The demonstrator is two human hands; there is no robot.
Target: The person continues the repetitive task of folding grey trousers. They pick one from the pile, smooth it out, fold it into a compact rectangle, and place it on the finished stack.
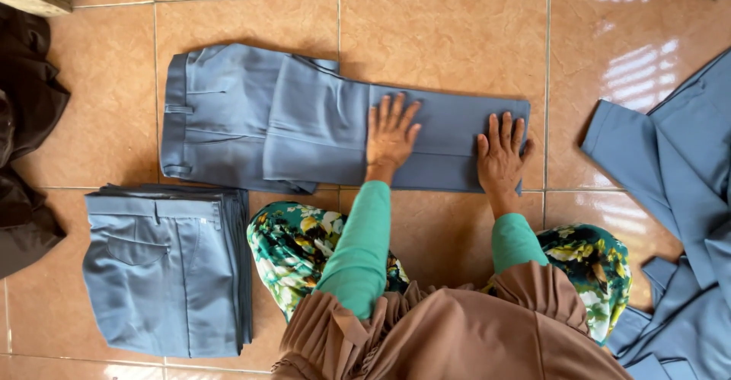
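Observation:
A pair of grey-blue trousers (251, 117) lies flat on the tiled floor, waistband to the left, legs folded back over themselves. My left hand (391, 136) presses palm-down on the middle of the folded legs, fingers spread. My right hand (501, 154) lies flat near the right end of the fold, fingers apart. Both arms wear green sleeves.
A stack of folded grey-blue trousers (164, 269) sits at lower left. More unfolded grey-blue garments (681, 197) lie in a heap at the right. Dark brown cloth (27, 136) is at the left edge. My knees in floral fabric (293, 247) rest on the orange tiles (449, 22).

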